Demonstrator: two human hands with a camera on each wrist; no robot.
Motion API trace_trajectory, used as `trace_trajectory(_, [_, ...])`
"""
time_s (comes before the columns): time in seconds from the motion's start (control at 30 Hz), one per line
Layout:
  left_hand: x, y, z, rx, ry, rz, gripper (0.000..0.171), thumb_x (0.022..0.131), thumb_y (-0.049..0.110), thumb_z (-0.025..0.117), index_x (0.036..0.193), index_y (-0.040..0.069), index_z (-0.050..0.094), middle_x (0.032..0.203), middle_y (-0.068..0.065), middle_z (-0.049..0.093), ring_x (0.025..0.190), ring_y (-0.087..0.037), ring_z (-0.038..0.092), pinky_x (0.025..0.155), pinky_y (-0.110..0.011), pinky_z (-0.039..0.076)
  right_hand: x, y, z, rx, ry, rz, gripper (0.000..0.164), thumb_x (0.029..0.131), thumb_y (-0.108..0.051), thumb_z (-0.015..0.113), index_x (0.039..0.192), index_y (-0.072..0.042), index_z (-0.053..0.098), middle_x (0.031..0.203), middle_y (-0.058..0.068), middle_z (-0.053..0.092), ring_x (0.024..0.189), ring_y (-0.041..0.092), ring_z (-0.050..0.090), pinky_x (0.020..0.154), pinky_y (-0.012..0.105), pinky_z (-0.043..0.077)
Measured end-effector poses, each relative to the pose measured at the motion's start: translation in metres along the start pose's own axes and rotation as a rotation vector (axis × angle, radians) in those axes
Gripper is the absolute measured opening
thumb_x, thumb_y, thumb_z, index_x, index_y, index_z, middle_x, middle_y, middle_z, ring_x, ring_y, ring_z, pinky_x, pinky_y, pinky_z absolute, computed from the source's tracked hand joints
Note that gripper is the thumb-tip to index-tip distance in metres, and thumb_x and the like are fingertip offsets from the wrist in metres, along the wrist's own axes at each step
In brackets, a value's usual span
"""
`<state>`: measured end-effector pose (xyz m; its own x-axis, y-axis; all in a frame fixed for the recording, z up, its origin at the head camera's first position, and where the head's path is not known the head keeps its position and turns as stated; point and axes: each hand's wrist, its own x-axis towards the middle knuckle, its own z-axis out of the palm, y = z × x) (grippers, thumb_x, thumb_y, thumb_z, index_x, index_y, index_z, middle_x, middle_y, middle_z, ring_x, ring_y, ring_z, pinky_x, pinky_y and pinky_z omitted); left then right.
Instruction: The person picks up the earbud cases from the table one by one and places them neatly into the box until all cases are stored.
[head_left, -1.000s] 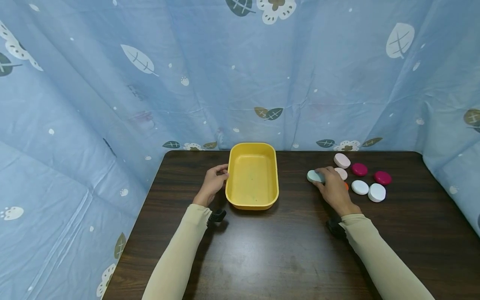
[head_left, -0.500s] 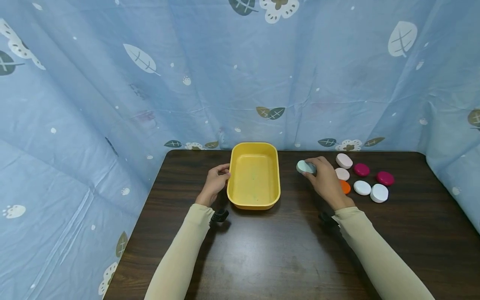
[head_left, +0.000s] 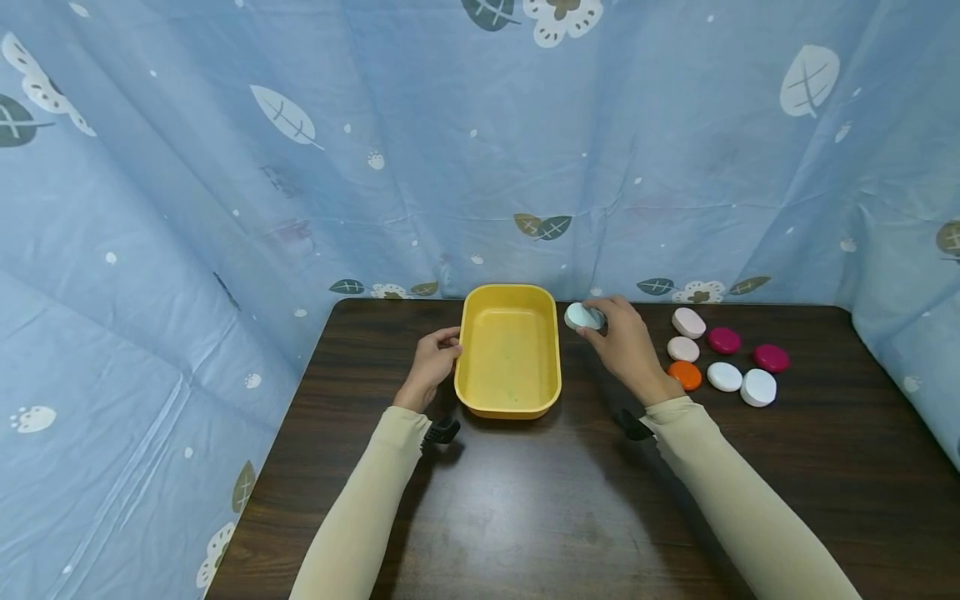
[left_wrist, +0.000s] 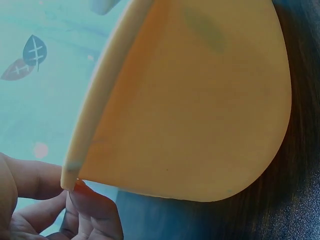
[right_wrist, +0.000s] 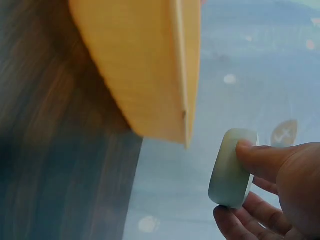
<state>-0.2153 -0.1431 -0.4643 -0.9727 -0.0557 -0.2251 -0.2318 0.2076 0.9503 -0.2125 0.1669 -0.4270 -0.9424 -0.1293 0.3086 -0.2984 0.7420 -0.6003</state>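
A yellow rectangular tub [head_left: 508, 414] with rounded corners stands on the dark wooden table, with nothing inside it. My left hand [head_left: 431, 365] is at its left side; in the left wrist view the thumb and a finger pinch the rim [left_wrist: 92, 107]. Right of the tub, my right hand [head_left: 628, 346] holds a pale green oval bar of soap [head_left: 581, 317] by its edges, close to the tub's far right corner. In the right wrist view the thumb lies on one face of the soap [right_wrist: 230, 170], and the other fingers are behind and below it.
Several more bars lie on the table to the right: an orange one [head_left: 685, 375], pale pink ones [head_left: 688, 322], deep pink ones [head_left: 724, 340] and white ones [head_left: 758, 387]. A blue patterned curtain [head_left: 420, 167] hangs behind the table's far edge.
My right hand has carried the pale green soap leftward and away from the other bars, toward the tub, uncovering the orange bar. My left hand has stayed at the tub's rim.
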Motion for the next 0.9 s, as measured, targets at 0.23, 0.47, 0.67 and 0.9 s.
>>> trace_trajectory(0.23, [-0.001,0.001,0.001,0.001,0.000,-0.010,0.040,0.106,0.003,0.057,0.145,0.001,0.062,0.111,-0.010,0.057,0.090,-0.021,0.057,0.068,-0.026,0.049,0.010,-0.018,0.010,0.019,-0.028,-0.030,0.041,0.093,-0.004,0.081,0.130,0.008,0.068,0.124,0.026,0.062,0.112,0.042,0.062,0.100,0.057,0.051])
trace_trajectory(0.47, [-0.001,0.003,-0.001,0.013,-0.006,-0.011,0.040,0.107,0.003,0.056,0.147,0.001,0.060,0.112,-0.011,0.057,0.096,-0.024,0.058,0.071,-0.026,0.050,0.021,-0.031,0.018,0.025,-0.068,-0.041,0.041,0.094,-0.007,0.081,0.131,0.006,0.068,0.128,0.025,0.063,0.116,0.041,0.061,0.100,0.055,0.052])
trace_trajectory(0.67, [-0.002,0.003,0.000,0.002,-0.003,-0.017,0.040,0.107,0.004,0.057,0.146,0.002,0.061,0.112,-0.010,0.057,0.095,-0.024,0.057,0.069,-0.027,0.049,0.029,-0.040,0.026,0.021,-0.116,-0.023,0.042,0.096,-0.009,0.079,0.134,0.004,0.067,0.131,0.025,0.060,0.117,0.040,0.061,0.098,0.052,0.054])
trace_trajectory(0.9, [-0.002,0.002,0.001,-0.009,-0.001,-0.029,0.040,0.107,0.005,0.057,0.147,0.003,0.060,0.114,-0.010,0.056,0.096,-0.025,0.058,0.070,-0.029,0.051,0.040,-0.049,0.037,0.022,-0.150,-0.025,0.042,0.096,-0.009,0.079,0.134,0.004,0.068,0.133,0.025,0.060,0.116,0.038,0.061,0.095,0.048,0.055])
